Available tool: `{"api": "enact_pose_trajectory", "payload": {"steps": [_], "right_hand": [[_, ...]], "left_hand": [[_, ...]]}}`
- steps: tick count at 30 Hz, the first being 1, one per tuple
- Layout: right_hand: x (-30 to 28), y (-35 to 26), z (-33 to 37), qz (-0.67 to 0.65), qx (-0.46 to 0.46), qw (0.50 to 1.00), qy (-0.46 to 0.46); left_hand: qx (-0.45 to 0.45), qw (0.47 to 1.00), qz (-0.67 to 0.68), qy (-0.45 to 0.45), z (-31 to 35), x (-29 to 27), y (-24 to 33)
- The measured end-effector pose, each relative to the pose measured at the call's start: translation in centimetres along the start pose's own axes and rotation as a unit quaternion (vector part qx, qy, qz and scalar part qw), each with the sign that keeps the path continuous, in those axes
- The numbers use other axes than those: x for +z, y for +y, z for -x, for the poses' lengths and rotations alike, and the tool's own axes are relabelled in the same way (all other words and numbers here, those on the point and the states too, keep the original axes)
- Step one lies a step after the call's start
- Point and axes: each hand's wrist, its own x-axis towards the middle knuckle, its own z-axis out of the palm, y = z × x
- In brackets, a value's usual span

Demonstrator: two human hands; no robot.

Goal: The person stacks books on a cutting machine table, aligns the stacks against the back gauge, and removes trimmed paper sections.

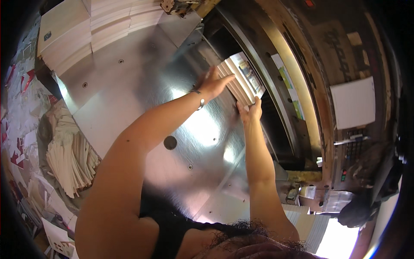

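A stack of printed sheets [241, 80] is seen at about 1 o'clock from the middle of the picture, lying on a shiny metal table [129, 95] against a dark machine slot [276, 125]. The left hand [214, 82] is laid flat and open on the stack's 9 o'clock side. The right hand [250, 111] is curled at the stack's 6 o'clock corner, pinching it. More paper stacks [86, 26] are piled at 11 o'clock. Loose paper strips [69, 159] are heaped at 8 o'clock.
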Motion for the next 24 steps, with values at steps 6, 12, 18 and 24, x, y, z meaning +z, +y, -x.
{"api": "enact_pose_trajectory", "payload": {"steps": [6,12,18,24], "right_hand": [[8.3,0.4,-5.3,-0.018,0.023,0.999,-0.017],[13.1,-0.4,-7.1,-0.015,-0.024,0.997,-0.079],[12.9,-0.3,-8.1,0.008,-0.024,0.998,-0.049],[11.8,1.4,-7.6,0.109,-0.088,0.986,-0.086]], "left_hand": [[-0.007,0.991,0.12,-0.054,-5.3,0.9,-0.7],[0.123,0.973,0.186,-0.062,-12.0,0.8,-1.1],[0.124,0.989,0.079,0.013,-12.4,2.3,-1.5],[0.083,0.995,-0.006,-0.053,-12.4,0.6,-1.4]]}}
